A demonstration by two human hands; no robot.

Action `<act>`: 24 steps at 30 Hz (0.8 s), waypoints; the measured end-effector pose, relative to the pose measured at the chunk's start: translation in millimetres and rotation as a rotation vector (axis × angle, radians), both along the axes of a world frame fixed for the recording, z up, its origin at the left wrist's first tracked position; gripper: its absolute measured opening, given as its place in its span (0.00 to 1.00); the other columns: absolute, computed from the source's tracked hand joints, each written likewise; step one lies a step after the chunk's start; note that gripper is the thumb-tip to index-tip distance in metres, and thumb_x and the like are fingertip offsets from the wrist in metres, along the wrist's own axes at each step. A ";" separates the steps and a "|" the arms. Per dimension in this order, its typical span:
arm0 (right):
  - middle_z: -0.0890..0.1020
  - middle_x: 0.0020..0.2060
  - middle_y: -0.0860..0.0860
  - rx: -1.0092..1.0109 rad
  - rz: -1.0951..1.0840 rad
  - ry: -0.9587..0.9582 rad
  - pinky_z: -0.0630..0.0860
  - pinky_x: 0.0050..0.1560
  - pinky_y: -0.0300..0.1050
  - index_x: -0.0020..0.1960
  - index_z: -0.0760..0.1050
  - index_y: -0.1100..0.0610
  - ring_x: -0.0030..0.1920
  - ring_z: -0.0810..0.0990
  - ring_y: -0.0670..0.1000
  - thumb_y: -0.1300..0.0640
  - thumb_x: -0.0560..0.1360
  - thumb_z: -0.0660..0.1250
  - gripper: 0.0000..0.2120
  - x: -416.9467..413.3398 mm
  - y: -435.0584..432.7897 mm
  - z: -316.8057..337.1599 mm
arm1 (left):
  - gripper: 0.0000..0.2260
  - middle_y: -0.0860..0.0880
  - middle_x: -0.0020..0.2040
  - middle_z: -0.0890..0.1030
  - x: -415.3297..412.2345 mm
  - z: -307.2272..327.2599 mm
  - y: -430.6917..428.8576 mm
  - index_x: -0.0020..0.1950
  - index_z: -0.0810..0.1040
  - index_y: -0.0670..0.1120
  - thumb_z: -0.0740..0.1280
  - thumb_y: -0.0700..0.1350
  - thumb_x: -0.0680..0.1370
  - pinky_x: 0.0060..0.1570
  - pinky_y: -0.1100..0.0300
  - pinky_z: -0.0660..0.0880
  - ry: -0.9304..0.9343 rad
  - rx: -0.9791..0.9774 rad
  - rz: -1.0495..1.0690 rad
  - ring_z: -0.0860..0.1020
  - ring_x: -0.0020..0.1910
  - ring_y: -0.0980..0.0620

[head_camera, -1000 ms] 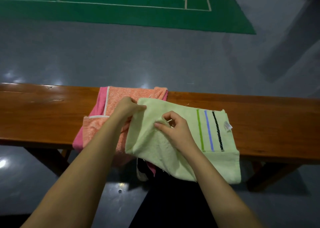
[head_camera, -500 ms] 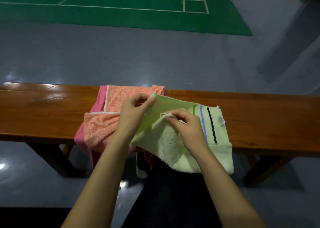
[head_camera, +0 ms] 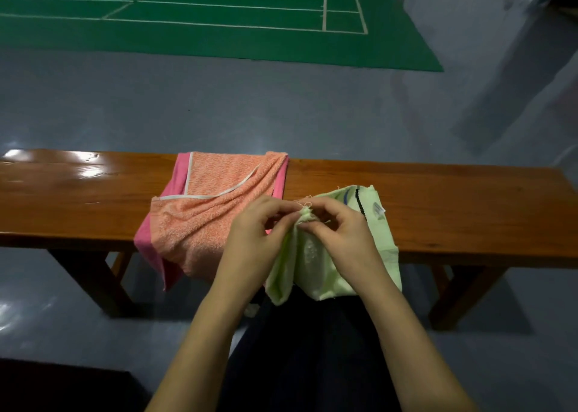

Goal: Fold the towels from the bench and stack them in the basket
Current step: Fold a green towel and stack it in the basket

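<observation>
A pale green towel (head_camera: 316, 261) with blue and black stripes and a small label hangs over the front edge of the wooden bench (head_camera: 469, 211). My left hand (head_camera: 253, 236) and my right hand (head_camera: 341, 233) meet at its bunched top corner, both pinching the cloth between fingers and thumb. To the left lies an orange and pink towel (head_camera: 212, 211), rumpled, draped across the bench and over its front edge. No basket is in view.
The bench runs across the whole view on dark legs (head_camera: 93, 280). Beyond it is grey floor (head_camera: 281, 105) and a green court mat (head_camera: 219, 14) with white lines. My dark-clothed legs (head_camera: 312, 349) are right in front of the bench.
The green towel has been gathered from lying spread on the bench into a hanging bunch. Both hands have come together at one corner, and it no longer overlaps the orange towel.
</observation>
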State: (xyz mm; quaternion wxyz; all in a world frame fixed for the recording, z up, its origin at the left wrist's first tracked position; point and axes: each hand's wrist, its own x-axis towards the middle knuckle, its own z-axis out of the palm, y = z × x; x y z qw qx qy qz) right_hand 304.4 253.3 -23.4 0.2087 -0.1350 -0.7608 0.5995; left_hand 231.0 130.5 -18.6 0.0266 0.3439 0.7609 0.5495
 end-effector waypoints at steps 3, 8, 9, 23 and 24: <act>0.82 0.39 0.43 0.007 -0.044 -0.004 0.75 0.50 0.36 0.44 0.79 0.50 0.43 0.79 0.38 0.65 0.71 0.71 0.11 2.1 1.2 -1.5 | 0.08 0.54 0.45 0.79 6.2 -4.8 0.8 0.49 0.78 0.49 0.68 0.36 0.75 0.47 0.69 0.72 0.096 -0.032 0.019 0.76 0.46 0.59; 0.81 0.38 0.42 -0.038 -0.116 0.042 0.73 0.47 0.32 0.42 0.78 0.49 0.41 0.78 0.38 0.65 0.72 0.70 0.11 6.3 3.2 -1.8 | 0.18 0.45 0.51 0.74 26.9 -50.3 -13.1 0.58 0.71 0.42 0.69 0.35 0.70 0.50 0.54 0.70 0.122 -0.313 0.097 0.74 0.50 0.44; 0.81 0.38 0.43 -0.043 -0.135 0.053 0.74 0.47 0.33 0.43 0.78 0.50 0.42 0.78 0.39 0.65 0.72 0.70 0.10 7.4 4.0 -1.2 | 0.19 0.45 0.51 0.74 30.8 -58.9 -19.4 0.58 0.71 0.42 0.68 0.34 0.69 0.49 0.54 0.69 0.112 -0.337 0.099 0.74 0.49 0.44; 0.80 0.41 0.43 -0.053 -0.235 0.056 0.76 0.50 0.36 0.45 0.79 0.49 0.44 0.78 0.41 0.61 0.74 0.69 0.07 18.6 17.6 0.5 | 0.08 0.54 0.46 0.74 16.4 -59.9 -76.6 0.41 0.75 0.43 0.58 0.44 0.73 0.42 0.62 0.71 0.364 -0.370 -0.056 0.74 0.43 0.56; 0.80 0.40 0.43 -0.049 -0.230 0.056 0.76 0.49 0.36 0.45 0.79 0.49 0.44 0.78 0.41 0.61 0.74 0.69 0.07 18.3 18.2 0.8 | 0.08 0.54 0.44 0.74 14.8 -58.3 -78.0 0.40 0.74 0.44 0.59 0.46 0.73 0.42 0.62 0.70 0.357 -0.373 -0.069 0.73 0.43 0.56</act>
